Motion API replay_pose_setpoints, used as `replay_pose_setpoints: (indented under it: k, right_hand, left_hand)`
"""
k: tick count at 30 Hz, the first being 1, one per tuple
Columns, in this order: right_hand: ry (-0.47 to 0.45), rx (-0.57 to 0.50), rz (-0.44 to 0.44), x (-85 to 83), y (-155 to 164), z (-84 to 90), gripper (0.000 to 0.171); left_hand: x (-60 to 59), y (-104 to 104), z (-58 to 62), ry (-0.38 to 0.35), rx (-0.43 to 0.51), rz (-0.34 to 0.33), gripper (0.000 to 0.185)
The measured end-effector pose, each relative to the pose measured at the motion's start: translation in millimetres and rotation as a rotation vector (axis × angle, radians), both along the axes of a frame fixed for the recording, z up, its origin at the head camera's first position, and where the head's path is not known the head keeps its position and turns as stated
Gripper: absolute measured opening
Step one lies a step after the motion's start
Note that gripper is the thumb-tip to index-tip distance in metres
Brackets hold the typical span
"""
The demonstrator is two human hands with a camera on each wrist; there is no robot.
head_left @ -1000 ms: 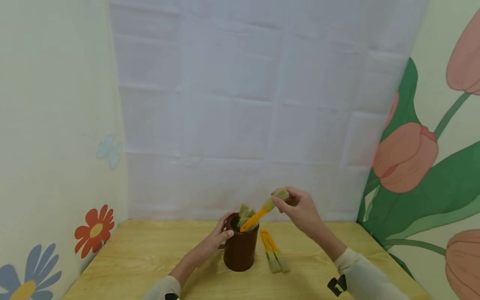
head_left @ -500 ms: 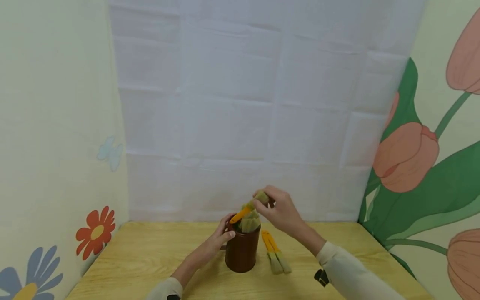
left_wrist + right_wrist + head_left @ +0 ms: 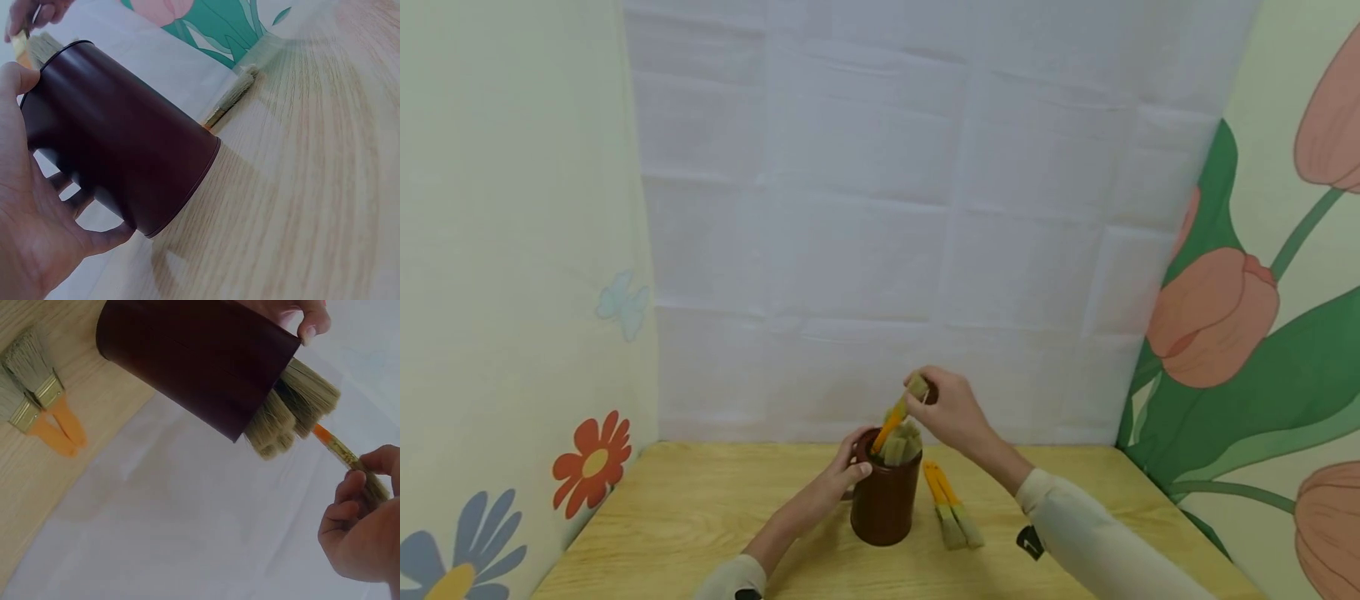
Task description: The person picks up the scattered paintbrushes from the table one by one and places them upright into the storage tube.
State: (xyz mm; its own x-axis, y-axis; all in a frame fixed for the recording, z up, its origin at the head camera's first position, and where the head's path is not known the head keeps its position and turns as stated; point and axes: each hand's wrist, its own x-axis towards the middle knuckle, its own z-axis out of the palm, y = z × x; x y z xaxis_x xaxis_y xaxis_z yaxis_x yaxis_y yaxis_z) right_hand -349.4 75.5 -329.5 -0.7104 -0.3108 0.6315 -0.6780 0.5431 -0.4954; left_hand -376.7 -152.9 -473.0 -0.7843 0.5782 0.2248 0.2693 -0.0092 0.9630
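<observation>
Wooden table (image 3: 700, 517), brush (image 3: 901, 406) in right hand (image 3: 951, 410) (pinched)

Bristles (image 3: 901, 446) crowd the mouth of the brown cup (image 3: 884, 504). Two brushes (image 3: 951, 508) lie just right of it. Left of the cup, the surface (image 3: 685, 517) lies open.

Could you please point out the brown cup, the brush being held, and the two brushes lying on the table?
Brown cup (image 3: 883, 504), head view, side wall.
Held brush (image 3: 891, 421), head view, orange handle.
Two brushes (image 3: 951, 508), head view, handles.
</observation>
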Motion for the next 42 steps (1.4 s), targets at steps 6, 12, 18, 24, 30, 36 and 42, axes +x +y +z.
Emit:
replay_pose_setpoints:
  k: [6, 12, 18, 24, 30, 36, 42]
  right_hand:
    - [-0.101, 0.115, 0.004, -11.3, -8, -11.7, 0.027]
    - [-0.063, 0.205, -0.007, -12.2, -12, -17.1, 0.016]
    - [-0.029, 0.242, 0.000, -13.6, -11, -17.6, 0.008]
    - [0.008, 0.327, 0.013, -13.4, -8, -17.2, 0.012]
    - [0.001, 0.336, 0.056, -11.7, -4, -17.6, 0.017]
    - [-0.077, 0.235, 0.035, -10.4, 6, -14.9, 0.023]
    - [-0.098, 0.124, -0.025, -4.1, 27, -18.8, 0.025]
  left_hand:
    - [2.4, 1, -1.7, 0.016, -0.001, -0.006, 0.062]
    - [0.8, 5, 0.1, 0.018, -0.005, -0.014, 0.063]
    - [-0.8, 7, 1.3, 0.034, -0.005, -0.015, 0.064]
    - [-1.4, 6, 0.9, 0.045, -0.005, -0.006, 0.063]
    - [-1.4, 3, -1.5, 0.035, -0.002, 0.003, 0.062]
    - [-1.1, 1, -2.8, 0.016, 0.006, -0.007, 0.064]
    - [-1.3, 0, -3.5, 0.024, 0.003, 0.000, 0.061]
